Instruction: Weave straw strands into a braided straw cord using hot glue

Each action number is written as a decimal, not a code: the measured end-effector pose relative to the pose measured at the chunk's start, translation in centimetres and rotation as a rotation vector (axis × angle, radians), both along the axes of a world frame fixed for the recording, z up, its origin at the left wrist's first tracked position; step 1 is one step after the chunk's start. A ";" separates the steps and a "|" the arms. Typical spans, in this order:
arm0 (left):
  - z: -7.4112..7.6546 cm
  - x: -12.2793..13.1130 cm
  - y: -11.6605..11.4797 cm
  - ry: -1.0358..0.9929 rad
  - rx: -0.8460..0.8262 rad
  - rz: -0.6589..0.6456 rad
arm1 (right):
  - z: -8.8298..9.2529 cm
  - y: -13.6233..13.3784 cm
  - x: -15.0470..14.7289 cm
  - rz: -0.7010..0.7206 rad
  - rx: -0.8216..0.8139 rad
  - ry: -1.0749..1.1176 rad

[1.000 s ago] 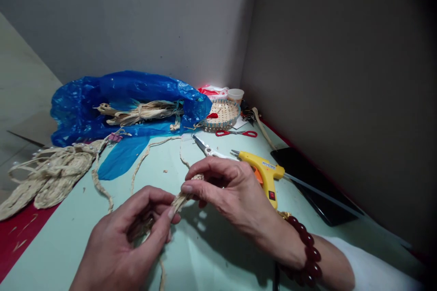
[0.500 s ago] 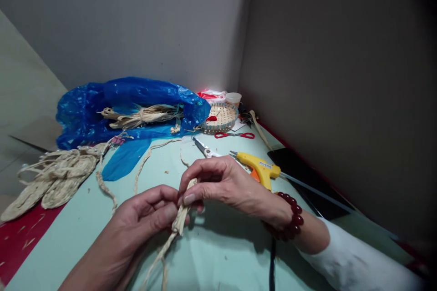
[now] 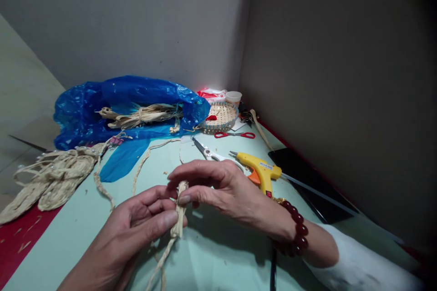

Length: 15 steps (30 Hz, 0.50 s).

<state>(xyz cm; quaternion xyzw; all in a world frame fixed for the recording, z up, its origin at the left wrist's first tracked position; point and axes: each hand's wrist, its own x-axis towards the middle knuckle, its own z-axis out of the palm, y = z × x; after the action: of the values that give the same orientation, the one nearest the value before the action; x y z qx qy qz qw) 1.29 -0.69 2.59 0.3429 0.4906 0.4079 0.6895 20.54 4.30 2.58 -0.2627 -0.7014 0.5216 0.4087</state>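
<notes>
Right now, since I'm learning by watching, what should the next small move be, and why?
Perhaps slide the left hand slightly down the straw piece to pinch its lower end: loose strands stick out there beside the cord, while the right hand holds it near the top.
</notes>
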 end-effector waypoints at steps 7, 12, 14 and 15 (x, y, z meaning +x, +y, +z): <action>0.5 -0.3 -0.2 0.291 0.168 0.357 | 1.0 -1.4 -0.7 -0.241 0.128 -0.284; 0.6 0.4 -0.6 0.333 0.285 0.452 | 0.1 -3.0 -1.8 -0.194 0.238 -0.313; 0.5 0.6 -0.7 0.337 0.293 0.437 | -0.4 -3.2 -1.9 -0.191 0.280 -0.303; 0.5 0.6 -0.6 0.344 0.301 0.432 | -0.6 -3.2 -2.0 -0.183 0.290 -0.303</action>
<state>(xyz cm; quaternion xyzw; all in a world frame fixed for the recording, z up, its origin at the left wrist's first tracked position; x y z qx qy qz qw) 1.94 -1.33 3.08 0.3928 0.5959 0.5489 0.4352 18.58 1.06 2.01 -0.3389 -0.7956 0.3309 0.3779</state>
